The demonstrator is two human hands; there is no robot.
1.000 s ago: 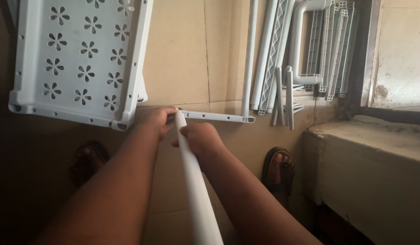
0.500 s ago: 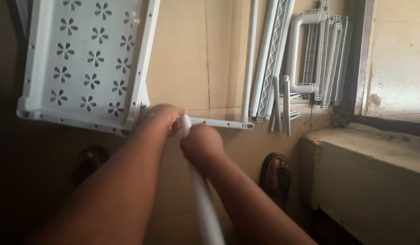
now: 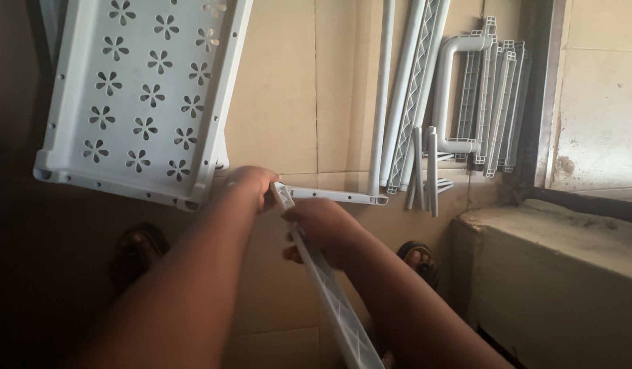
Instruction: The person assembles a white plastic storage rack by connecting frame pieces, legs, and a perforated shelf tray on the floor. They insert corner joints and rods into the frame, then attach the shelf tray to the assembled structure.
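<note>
A long white plastic rail runs from the lower middle up to the centre, its ribbed lattice side facing me. My right hand is wrapped around it a little below its top. My left hand pinches the rail's top end, where it meets the corner of a thin white frame bar lying across the floor. A white perforated shelf panel with flower-shaped holes stands tilted at the upper left, close to my left hand.
More white rails, tubes and lattice pieces lean against the tiled wall at the upper right. A concrete ledge fills the right side. My sandalled feet stand on the tiled floor below.
The rail has been turned in my hands: its smooth rounded side faced me before, now its ribbed lattice side does. My right hand has slid slightly lower along it.
</note>
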